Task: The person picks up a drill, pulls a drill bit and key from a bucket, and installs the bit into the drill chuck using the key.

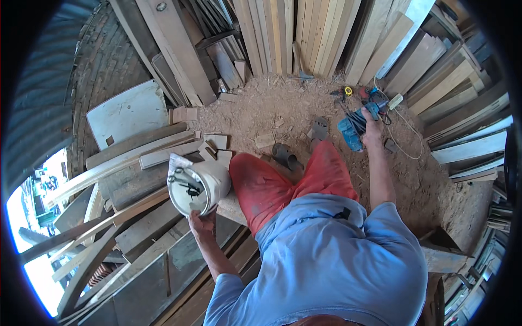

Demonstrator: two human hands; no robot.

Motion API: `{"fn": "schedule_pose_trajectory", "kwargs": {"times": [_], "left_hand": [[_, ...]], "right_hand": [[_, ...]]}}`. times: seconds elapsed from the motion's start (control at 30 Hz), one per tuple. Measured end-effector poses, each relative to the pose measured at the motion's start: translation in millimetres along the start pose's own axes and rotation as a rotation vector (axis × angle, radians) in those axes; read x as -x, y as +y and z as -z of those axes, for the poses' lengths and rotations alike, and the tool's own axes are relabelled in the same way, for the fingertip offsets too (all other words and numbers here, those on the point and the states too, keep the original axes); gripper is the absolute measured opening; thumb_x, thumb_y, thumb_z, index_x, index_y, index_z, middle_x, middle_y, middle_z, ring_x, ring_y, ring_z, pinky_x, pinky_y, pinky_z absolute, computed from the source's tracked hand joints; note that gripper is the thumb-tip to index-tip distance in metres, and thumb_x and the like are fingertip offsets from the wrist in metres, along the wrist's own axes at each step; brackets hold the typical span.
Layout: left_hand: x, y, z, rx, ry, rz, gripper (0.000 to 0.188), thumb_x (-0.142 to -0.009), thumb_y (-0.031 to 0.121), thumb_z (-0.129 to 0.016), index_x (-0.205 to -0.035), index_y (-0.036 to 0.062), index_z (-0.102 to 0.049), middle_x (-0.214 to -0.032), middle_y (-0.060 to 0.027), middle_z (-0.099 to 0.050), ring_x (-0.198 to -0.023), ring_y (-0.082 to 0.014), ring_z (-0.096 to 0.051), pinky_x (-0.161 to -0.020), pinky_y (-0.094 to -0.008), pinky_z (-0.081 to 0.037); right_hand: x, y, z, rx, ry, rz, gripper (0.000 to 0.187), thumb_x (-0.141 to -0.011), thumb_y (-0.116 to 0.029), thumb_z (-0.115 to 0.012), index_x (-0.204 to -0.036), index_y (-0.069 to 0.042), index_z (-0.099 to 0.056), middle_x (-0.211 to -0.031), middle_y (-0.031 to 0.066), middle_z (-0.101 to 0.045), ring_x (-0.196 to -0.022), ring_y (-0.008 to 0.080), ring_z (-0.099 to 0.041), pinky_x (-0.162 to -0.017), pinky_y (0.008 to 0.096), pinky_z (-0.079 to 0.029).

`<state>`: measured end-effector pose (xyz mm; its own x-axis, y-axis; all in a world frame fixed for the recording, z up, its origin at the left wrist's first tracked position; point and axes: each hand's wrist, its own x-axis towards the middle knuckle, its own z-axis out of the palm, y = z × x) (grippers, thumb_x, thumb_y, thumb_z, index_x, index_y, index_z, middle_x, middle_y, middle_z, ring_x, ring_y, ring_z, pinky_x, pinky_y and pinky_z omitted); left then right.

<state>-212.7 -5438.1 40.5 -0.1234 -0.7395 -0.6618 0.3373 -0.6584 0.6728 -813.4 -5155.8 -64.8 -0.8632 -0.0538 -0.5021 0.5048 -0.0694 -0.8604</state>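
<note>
My left hand (202, 224) is closed on the near rim of a white plastic bucket (216, 178), which is tilted so that its mouth faces me. Inside the bucket lie a few small dark metal pieces (192, 190), too small to name. Out to the right, my right hand (372, 126) grips a blue corded power tool (350, 133), held above the dusty ground. Its exact kind is partly hidden by the hand and cables. A pale cord (416, 157) loops on the ground beside it.
Boards (272, 38) stand upright along the far side and the right. Stacked planks (152, 163) crowd the left, with a white panel (128, 114). A yellow tape measure (348, 91) and a wooden-handled tool (297, 57) are at the far side. Wood shavings (244, 114) cover the ground.
</note>
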Motion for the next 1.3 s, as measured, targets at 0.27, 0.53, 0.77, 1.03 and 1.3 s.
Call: {"fn": "schedule_pose_trajectory", "kwargs": {"times": [0.27, 0.53, 0.77, 1.03, 1.3], "left_hand": [[2.2, -3.6, 0.7, -0.059, 0.419, -0.003, 0.078, -0.073, 0.013, -0.053, -0.149, 0.0097, -0.035, -0.138, -0.0192, -0.05, -0.123, -0.047, -0.056, -0.092, -0.0713, -0.054], [0.5, 6.8, 7.6, -0.145, 0.632, 0.053, 0.068, -0.071, 0.022, -0.062, -0.137, 0.013, -0.05, -0.118, -0.012, -0.066, -0.103, -0.0349, -0.07, -0.075, -0.0515, -0.064], [11.2, 7.1, 6.4, -0.222, 0.851, 0.11, 0.067, -0.071, 0.03, -0.069, -0.135, 0.0149, -0.054, -0.114, -0.0064, -0.07, -0.095, -0.0289, -0.072, -0.067, -0.0418, -0.063], [34.1, 12.8, 5.4, -0.237, 0.838, 0.104, 0.058, -0.084, 0.036, -0.065, -0.137, 0.0137, -0.056, -0.121, -0.0082, -0.069, -0.103, -0.0289, -0.07, -0.073, -0.0445, -0.063], [20.5, 9.6, -20.4, -0.2, 0.857, 0.064, 0.047, -0.085, 0.028, -0.068, -0.13, 0.0118, -0.062, -0.112, -0.007, -0.074, -0.095, -0.0283, -0.073, -0.073, -0.0432, -0.062]], "right_hand": [[-99.1, 51.1, -60.4, 0.245, 0.14, -0.22, 0.049, -0.076, -0.038, -0.089, -0.11, -0.007, -0.071, -0.102, 0.005, -0.071, -0.081, 0.0169, -0.065, -0.074, 0.0368, -0.055], [-205.9, 149.5, -84.1, 0.231, 0.264, -0.478, 0.061, -0.074, -0.044, -0.088, -0.117, -0.005, -0.067, -0.109, 0.005, -0.067, -0.091, 0.0201, -0.063, -0.088, 0.0438, -0.05], [-258.7, 150.7, -129.7, 0.228, 0.329, -0.605, 0.063, -0.077, -0.046, -0.087, -0.12, -0.005, -0.065, -0.105, 0.0053, -0.071, -0.084, 0.0209, -0.068, -0.08, 0.0443, -0.056], [-373.9, 197.5, -157.6, 0.276, 0.385, -0.655, 0.075, -0.079, -0.063, -0.079, -0.127, -0.008, -0.062, -0.099, 0.0048, -0.072, -0.087, 0.0255, -0.07, -0.086, 0.0583, -0.052], [-329.6, 198.9, -57.4, 0.913, -0.323, -0.503, 0.039, -0.092, -0.038, -0.068, -0.111, -0.007, -0.055, -0.092, 0.0053, -0.064, -0.068, 0.0169, -0.058, -0.053, 0.0346, -0.046]]}}
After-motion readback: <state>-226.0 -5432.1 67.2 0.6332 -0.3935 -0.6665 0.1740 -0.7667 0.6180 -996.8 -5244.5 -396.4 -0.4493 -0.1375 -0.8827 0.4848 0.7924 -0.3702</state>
